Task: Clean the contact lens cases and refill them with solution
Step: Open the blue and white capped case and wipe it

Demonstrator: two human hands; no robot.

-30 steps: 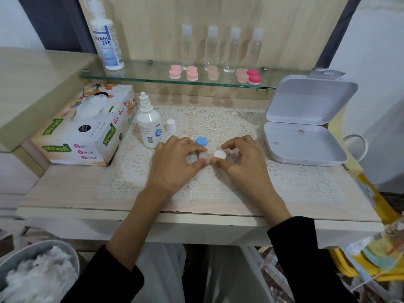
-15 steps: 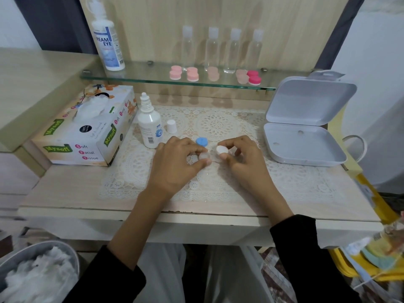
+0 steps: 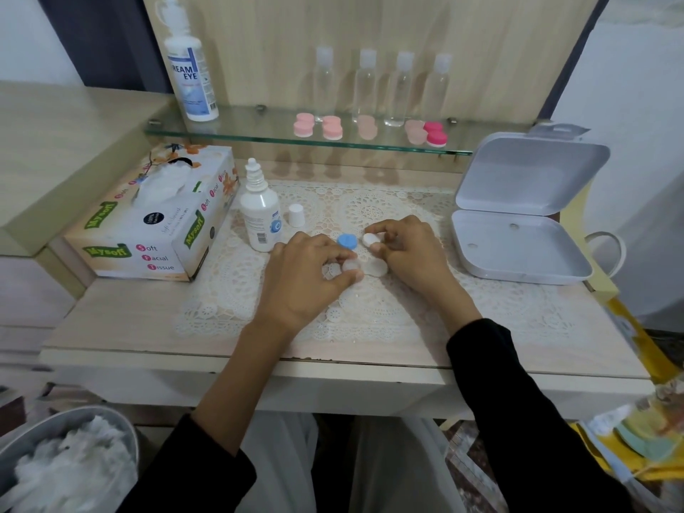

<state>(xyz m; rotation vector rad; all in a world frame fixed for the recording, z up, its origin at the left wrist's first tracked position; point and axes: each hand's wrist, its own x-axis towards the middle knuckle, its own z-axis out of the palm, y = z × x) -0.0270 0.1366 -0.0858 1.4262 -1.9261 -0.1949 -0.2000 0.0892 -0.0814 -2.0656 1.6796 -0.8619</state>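
Both arms are reaching forward over the worktop (image 3: 129,327), and both are wearing black sleeves. The left hand (image 3: 307,279) is lying palm down with its fingers curling in, and its thumb and one finger are pinching the left cup of the see-through lens case (image 3: 376,269). The right hand (image 3: 411,253) is curling too, and its fingertips are pinching a little white cap (image 3: 370,240) just behind the case. The left cup is partly hiding behind the fingers and is looking blurry, so I cannot tell what is inside it. The right cup is sitting open on the lace mat (image 3: 407,312), between the two hands. A blue cap (image 3: 347,241) is lying on the mat, just beside the white cap and close to the left hand's fingertips. The small solution bottle (image 3: 259,216) is standing upright with its top off, near the left hand. Its tiny white lid (image 3: 296,215) is standing just beside it.
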